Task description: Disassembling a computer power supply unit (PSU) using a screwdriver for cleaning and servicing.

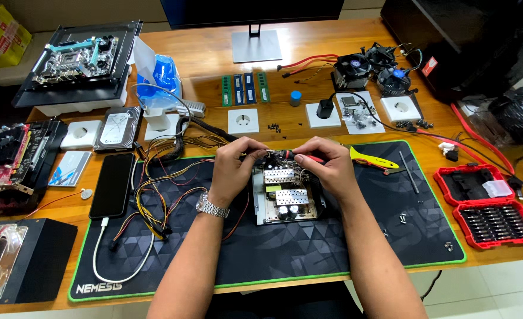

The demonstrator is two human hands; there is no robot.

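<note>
An opened power supply [286, 198] with its circuit board exposed lies on a black desk mat [356, 236]. My right hand [326, 165] grips a red-and-black screwdriver [300, 156] held level over the unit's far edge. My left hand [235, 168], a metal watch on its wrist, pinches at the screwdriver's tip beside the unit's left corner. A bundle of coloured cables [167, 183] runs out from the unit to the left.
A phone [113, 184] on a white cable lies left of the mat. Yellow pliers [372, 159], a metal rod [408, 171], a red bit case [486, 204], RAM sticks [245, 88], cooler fans [371, 68], a hard drive [117, 128] and a motherboard [78, 56] surround the mat.
</note>
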